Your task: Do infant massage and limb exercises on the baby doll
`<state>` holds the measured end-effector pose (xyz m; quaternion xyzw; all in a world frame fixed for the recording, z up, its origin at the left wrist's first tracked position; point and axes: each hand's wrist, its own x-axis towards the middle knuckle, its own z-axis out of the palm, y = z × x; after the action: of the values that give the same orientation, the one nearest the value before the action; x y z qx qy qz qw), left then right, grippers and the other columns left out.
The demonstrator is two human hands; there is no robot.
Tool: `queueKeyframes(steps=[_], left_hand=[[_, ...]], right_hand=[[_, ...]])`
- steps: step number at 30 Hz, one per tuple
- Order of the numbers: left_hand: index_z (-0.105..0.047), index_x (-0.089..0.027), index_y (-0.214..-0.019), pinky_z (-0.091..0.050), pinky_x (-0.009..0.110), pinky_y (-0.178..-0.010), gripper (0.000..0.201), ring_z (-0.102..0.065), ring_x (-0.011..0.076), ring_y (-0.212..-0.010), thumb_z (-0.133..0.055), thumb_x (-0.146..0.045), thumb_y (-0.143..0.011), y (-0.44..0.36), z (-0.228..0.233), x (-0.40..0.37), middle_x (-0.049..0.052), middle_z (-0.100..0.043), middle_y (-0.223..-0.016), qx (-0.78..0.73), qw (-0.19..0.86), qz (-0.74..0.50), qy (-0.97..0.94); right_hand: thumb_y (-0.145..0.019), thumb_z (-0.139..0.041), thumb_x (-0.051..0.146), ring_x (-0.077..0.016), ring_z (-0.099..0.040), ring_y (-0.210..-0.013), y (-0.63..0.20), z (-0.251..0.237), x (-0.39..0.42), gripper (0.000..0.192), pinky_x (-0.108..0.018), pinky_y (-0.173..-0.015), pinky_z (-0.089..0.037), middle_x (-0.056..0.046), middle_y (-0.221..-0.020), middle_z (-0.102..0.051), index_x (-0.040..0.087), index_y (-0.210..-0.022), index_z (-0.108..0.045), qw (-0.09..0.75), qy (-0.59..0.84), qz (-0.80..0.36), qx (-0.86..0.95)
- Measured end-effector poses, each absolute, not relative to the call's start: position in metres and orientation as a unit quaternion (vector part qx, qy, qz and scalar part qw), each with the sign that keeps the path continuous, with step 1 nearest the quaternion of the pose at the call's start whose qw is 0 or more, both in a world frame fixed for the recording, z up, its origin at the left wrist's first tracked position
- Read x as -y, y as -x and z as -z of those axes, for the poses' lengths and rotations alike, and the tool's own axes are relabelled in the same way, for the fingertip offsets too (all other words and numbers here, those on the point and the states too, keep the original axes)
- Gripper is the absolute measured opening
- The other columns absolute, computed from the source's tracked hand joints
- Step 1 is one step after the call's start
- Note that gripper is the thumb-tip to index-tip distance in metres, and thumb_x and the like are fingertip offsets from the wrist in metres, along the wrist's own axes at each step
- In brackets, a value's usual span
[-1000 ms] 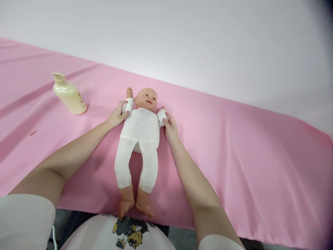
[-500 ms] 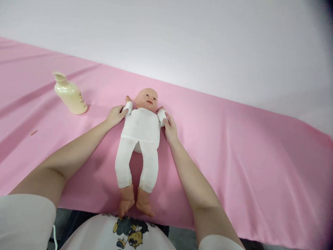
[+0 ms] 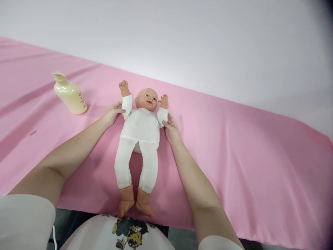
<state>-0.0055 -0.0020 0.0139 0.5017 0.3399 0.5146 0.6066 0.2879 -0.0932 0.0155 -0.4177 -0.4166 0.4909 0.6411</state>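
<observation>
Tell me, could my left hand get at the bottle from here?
Probably yes: nothing visible lies between your left hand and the bottle on the pink cloth, though the hand would first have to release the doll's arm.

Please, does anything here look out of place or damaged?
An unidentified brownish strip lies alone on the pink cloth, left of the doll, looking like a stray scrap. Yellowish marks at the doll's ankle cuffs stand out against the white fabric.

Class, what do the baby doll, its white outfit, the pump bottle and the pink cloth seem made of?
Baby doll: probably vinyl, smooth, skin faintly shiny.
White outfit: matt, probably fabric, by its hem.
Pump bottle: likely plastic, glossy, showing bright highlights.
Pink cloth: fabric, faint sheen, draping in folds; fibre unclear.
</observation>
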Motion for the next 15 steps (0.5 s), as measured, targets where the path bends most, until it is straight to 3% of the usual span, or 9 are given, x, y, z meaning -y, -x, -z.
queueKeyframes(steps=[7,11,15], left_hand=[[-0.055,-0.017,-0.065,-0.049,0.032,-0.073,0.030,-0.064,0.0163,-0.074,-0.077,-0.008,-0.048,0.002,-0.008,0.002,0.002,-0.069,-0.077,-0.321,0.648,-0.460,-0.516],[-0.050,-0.017,-0.056,-0.049,0.028,-0.073,0.032,-0.064,0.0153,-0.077,-0.079,-0.008,-0.047,0.001,-0.012,0.006,0.000,-0.066,-0.072,-0.321,0.638,-0.451,-0.534],[-0.046,-0.018,-0.052,-0.047,0.024,-0.068,0.034,-0.062,0.0139,-0.075,-0.078,-0.007,-0.046,0.000,-0.018,0.013,-0.002,-0.063,-0.066,-0.316,0.642,-0.458,-0.528]], right_hand=[[-0.065,-0.078,0.024,-0.0226,-0.063,-0.122,-0.289,-0.015,0.094,0.033,-0.042,-0.110,-0.050,0.000,-0.104,-0.074,0.029,-0.095,-0.065,0.625,0.440,-0.488,0.422],[-0.061,-0.076,0.021,-0.0214,-0.068,-0.108,-0.291,-0.010,0.092,0.028,-0.040,-0.103,-0.054,0.002,-0.086,-0.072,0.027,-0.085,-0.064,0.624,0.454,-0.489,0.406],[-0.060,-0.070,0.019,-0.0193,-0.068,-0.102,-0.295,-0.004,0.090,0.020,-0.036,-0.099,-0.056,0.002,-0.086,-0.071,0.025,-0.078,-0.064,0.614,0.480,-0.487,0.394]])
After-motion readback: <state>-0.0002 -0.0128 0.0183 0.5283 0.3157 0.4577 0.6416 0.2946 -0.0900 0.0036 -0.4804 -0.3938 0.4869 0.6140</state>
